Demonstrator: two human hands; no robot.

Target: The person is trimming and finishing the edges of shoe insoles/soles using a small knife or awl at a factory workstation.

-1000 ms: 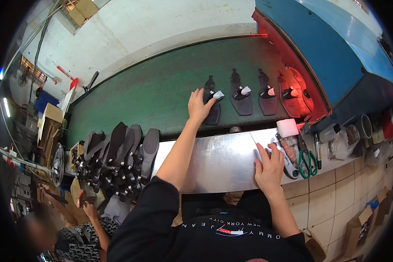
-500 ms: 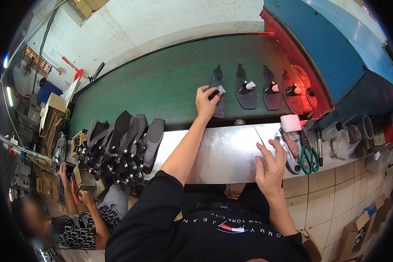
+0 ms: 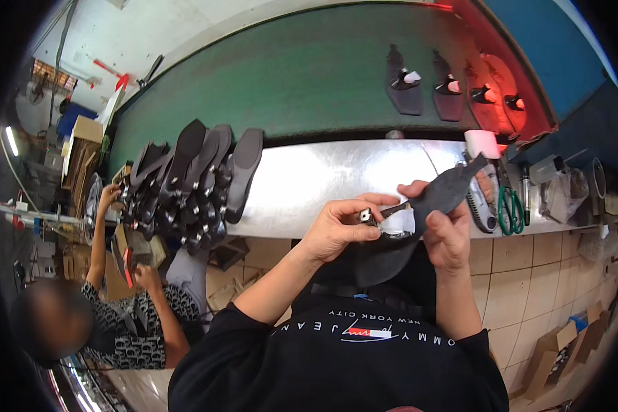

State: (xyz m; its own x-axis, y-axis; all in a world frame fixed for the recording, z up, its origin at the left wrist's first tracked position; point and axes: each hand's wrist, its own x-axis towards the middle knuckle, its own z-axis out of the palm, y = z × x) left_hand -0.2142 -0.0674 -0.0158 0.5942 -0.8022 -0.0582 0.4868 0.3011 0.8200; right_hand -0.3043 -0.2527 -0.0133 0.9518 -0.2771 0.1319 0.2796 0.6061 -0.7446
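**Shoe sole held w/ both hands over metal bench**

Shoe sole (image 3: 441, 196), dark grey, is held up in front of the chest, just near of the bench edge, tilted w/ its narrow end pointing far-right. It is gripped by the right hand (image 3: 446, 237): thumb laid across its near-left face, remaining fingers curled behind it. A small strap w/ metal buckle (image 3: 369, 215) is pinched betw. thumb and forefinger of the left hand (image 3: 336, 226), other fingers bunched together beneath. A patch of white lining (image 3: 399, 221) is seen betw. the two hands, touching the sole; whether it is attached cannot be told.

Beyond the hands a shiny metal bench (image 3: 309, 178) is laid across the scene. At its left end a row of black soles (image 3: 192, 178) is stacked on edge, leaning on one another. At its right end a pink-white roll (image 3: 483, 143), green-handled scissors (image 3: 509, 209) and a brush-like tool (image 3: 481, 206) are set close together, near the right hand.

Farther off, a green conveyor belt (image 3: 288, 75) is seen, w/ four dark shoe pieces (image 3: 405, 86) lined up on its right part, the rightmost two lit red.

At lower left a second person in a patterned top is seated; that person's hand (image 3: 110, 196) is raised to the left end of the sole row, well apart from the wearer's own hands.
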